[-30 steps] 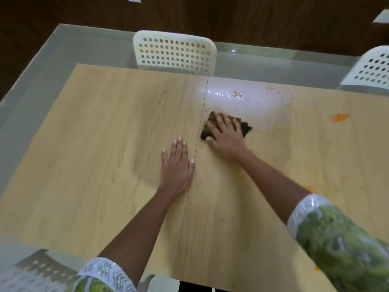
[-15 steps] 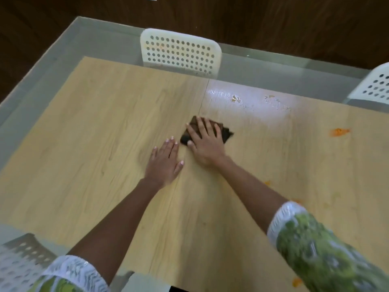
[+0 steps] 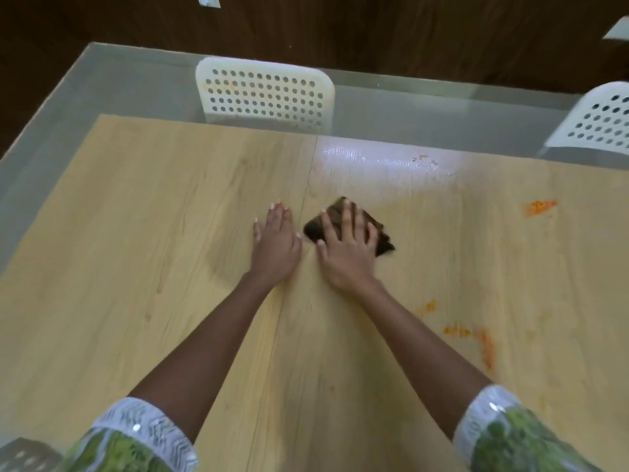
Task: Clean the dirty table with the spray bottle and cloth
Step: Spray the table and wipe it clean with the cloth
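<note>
Two hands lie flat on the wooden surface (image 3: 136, 253), side by side and close together. The left hand (image 3: 275, 243) rests palm down with straight fingers, holding nothing, just left of a thin seam (image 3: 299, 240) in the wood. The right hand (image 3: 347, 250) presses a dark brown cloth (image 3: 383, 238) onto the surface with spread, straight fingers; the cloth sticks out beyond the fingertips and past the hand's right side. Orange smears mark the wood to the right of the right hand: one stain (image 3: 539, 207) farther out, others (image 3: 476, 338) beside the right forearm. Beyond the hands a wet, shiny patch (image 3: 384, 161) catches the light. Two white perforated chairs stand past the far edge, one (image 3: 265, 93) ahead and one (image 3: 599, 120) to the far right.
</note>
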